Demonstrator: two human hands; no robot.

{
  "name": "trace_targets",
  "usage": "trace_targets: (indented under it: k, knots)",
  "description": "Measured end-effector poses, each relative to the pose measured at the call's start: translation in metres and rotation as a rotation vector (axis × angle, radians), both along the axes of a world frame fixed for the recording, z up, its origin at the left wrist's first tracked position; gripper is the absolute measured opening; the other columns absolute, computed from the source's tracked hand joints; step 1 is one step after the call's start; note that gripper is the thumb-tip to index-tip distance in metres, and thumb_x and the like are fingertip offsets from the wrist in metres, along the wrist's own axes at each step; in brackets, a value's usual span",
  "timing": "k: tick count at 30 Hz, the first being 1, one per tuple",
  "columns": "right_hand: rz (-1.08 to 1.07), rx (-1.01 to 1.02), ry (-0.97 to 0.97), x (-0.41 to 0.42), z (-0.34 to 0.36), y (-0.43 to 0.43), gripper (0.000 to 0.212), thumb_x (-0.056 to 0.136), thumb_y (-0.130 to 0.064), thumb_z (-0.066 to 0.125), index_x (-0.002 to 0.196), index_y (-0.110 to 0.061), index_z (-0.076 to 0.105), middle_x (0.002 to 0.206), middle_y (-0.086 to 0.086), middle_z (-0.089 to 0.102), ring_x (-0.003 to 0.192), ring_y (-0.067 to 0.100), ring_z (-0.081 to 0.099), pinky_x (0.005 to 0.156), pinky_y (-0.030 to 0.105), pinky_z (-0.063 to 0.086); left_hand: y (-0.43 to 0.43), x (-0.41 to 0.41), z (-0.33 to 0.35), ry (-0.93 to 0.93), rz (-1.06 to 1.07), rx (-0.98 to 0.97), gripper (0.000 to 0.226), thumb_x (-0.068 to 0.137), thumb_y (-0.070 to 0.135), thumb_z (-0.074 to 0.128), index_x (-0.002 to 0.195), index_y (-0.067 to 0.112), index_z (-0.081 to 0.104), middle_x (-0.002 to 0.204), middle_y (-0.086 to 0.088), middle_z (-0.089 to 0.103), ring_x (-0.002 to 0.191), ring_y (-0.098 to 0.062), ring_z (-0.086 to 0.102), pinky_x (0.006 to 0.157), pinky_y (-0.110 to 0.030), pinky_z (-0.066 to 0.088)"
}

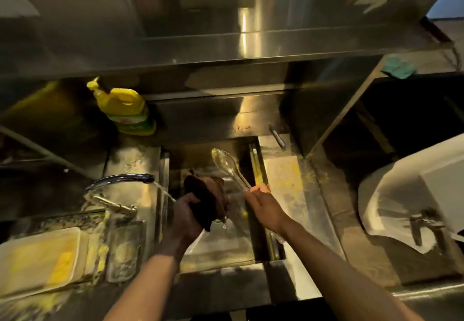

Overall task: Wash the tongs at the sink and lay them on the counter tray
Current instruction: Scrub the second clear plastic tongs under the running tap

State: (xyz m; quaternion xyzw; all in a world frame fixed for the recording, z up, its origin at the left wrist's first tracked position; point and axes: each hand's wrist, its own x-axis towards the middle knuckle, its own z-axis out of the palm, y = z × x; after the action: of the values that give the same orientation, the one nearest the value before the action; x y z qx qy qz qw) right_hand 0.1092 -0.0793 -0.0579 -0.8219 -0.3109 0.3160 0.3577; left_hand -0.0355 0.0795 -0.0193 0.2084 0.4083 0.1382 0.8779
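Metal tongs (229,166) with spoon-shaped ends point up and away over the steel sink (221,252). My right hand (263,206) grips them by the handle end. My left hand (187,216) holds a dark scrubbing sponge (206,198) just left of the tongs, apart from them, with water dripping off it. The curved tap (120,178) at the left runs a thin stream toward the sponge. A pale tray (37,258) lies on the counter at the lower left.
A yellow dish-soap bottle (125,109) stands behind the sink. A clear container (124,250) lies beside the tray. A white basin (411,210) with its own tap sits at the right. A green cloth (398,68) rests on the ledge at the upper right.
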Motion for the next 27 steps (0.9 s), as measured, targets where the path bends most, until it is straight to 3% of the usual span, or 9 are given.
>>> trace_targets:
  k: [2, 5, 9, 13, 18, 20, 23, 25, 27]
  knots:
    - [0.06, -0.014, 0.033, -0.018, 0.004, 0.022, 0.041, 0.106, -0.039, 0.043, 0.074, -0.02, 0.061, 0.089, 0.003, 0.053, 0.083, 0.018, 0.053, 0.08, 0.034, 0.042, 0.02, -0.017, 0.005, -0.014, 0.004, 0.019, 0.043, 0.082, 0.004, 0.035, 0.091, 0.001, 0.077, 0.097, -0.019, 0.072, 0.086, -0.032, 0.07, 0.094, -0.047, 0.046]
    - [0.214, -0.07, 0.053, -0.038, -0.006, 0.044, 0.046, 0.101, -0.054, 0.039, 0.082, -0.022, 0.065, 0.093, 0.0, 0.054, 0.086, 0.015, 0.057, 0.086, 0.036, 0.048, 0.06, -0.038, 0.005, -0.005, 0.028, 0.067, 0.031, 0.077, 0.008, 0.047, 0.083, 0.003, 0.077, 0.091, -0.018, 0.07, 0.082, -0.032, 0.068, 0.089, -0.045, 0.046]
    - [0.296, -0.089, 0.029, -0.058, -0.02, 0.068, 0.045, 0.101, -0.054, 0.042, 0.089, -0.02, 0.067, 0.091, -0.003, 0.055, 0.084, 0.014, 0.058, 0.082, 0.037, 0.049, 0.09, -0.05, -0.007, 0.019, -0.055, 0.141, 0.037, 0.097, 0.01, 0.046, 0.077, 0.012, 0.077, 0.08, -0.006, 0.071, 0.07, -0.018, 0.069, 0.07, -0.033, 0.056]
    - [0.345, -0.139, 0.045, -0.078, -0.02, 0.096, 0.061, 0.1, -0.061, 0.037, 0.085, -0.013, 0.072, 0.096, -0.002, 0.053, 0.085, 0.013, 0.056, 0.077, 0.03, 0.046, 0.106, -0.058, -0.015, 0.134, -0.112, 0.349, 0.01, 0.09, 0.015, 0.067, 0.093, 0.007, 0.069, 0.085, -0.009, 0.071, 0.08, -0.026, 0.069, 0.079, -0.043, 0.056]
    - [0.527, -0.292, -0.189, -0.053, -0.016, 0.102, 0.055, 0.101, -0.057, 0.043, 0.101, -0.014, 0.077, 0.111, -0.001, 0.057, 0.091, 0.015, 0.06, 0.086, 0.034, 0.051, 0.129, -0.076, -0.013, 0.259, -0.35, 0.642, 0.011, 0.082, -0.002, 0.071, 0.092, -0.001, 0.068, 0.077, -0.016, 0.069, 0.066, -0.03, 0.066, 0.055, -0.039, 0.058]
    - [0.519, -0.318, -0.213, -0.052, -0.017, 0.108, 0.057, 0.1, -0.058, 0.042, 0.093, -0.014, 0.077, 0.11, 0.001, 0.059, 0.094, 0.018, 0.06, 0.088, 0.036, 0.05, 0.122, -0.077, -0.019, 0.246, -0.259, 0.54, 0.016, 0.086, 0.002, 0.068, 0.099, -0.007, 0.065, 0.083, -0.021, 0.066, 0.072, -0.032, 0.064, 0.062, -0.042, 0.056]
    - [0.416, -0.229, -0.09, -0.069, -0.023, 0.115, 0.058, 0.101, -0.055, 0.043, 0.083, -0.01, 0.076, 0.105, 0.008, 0.061, 0.095, 0.021, 0.059, 0.089, 0.038, 0.048, 0.117, -0.075, -0.039, 0.233, 0.009, 0.154, 0.043, 0.081, 0.022, 0.077, 0.117, 0.001, 0.064, 0.109, -0.018, 0.072, 0.098, -0.033, 0.07, 0.087, -0.051, 0.056]
    - [0.44, -0.246, -0.057, -0.072, -0.023, 0.114, 0.056, 0.102, -0.053, 0.044, 0.089, -0.009, 0.077, 0.108, 0.007, 0.06, 0.095, 0.02, 0.058, 0.089, 0.038, 0.048, 0.122, -0.077, -0.043, 0.301, -0.012, 0.223, 0.061, 0.07, 0.026, 0.085, 0.121, 0.002, 0.062, 0.115, -0.018, 0.07, 0.104, -0.033, 0.069, 0.092, -0.049, 0.055]
    - [0.528, -0.338, -0.125, -0.061, -0.017, 0.114, 0.057, 0.101, -0.056, 0.042, 0.101, -0.011, 0.078, 0.118, 0.002, 0.059, 0.1, 0.018, 0.059, 0.092, 0.035, 0.049, 0.13, -0.082, -0.045, 0.368, -0.141, 0.458, 0.046, 0.074, 0.014, 0.083, 0.115, 0.003, 0.065, 0.111, -0.016, 0.071, 0.102, -0.032, 0.068, 0.085, -0.037, 0.058]
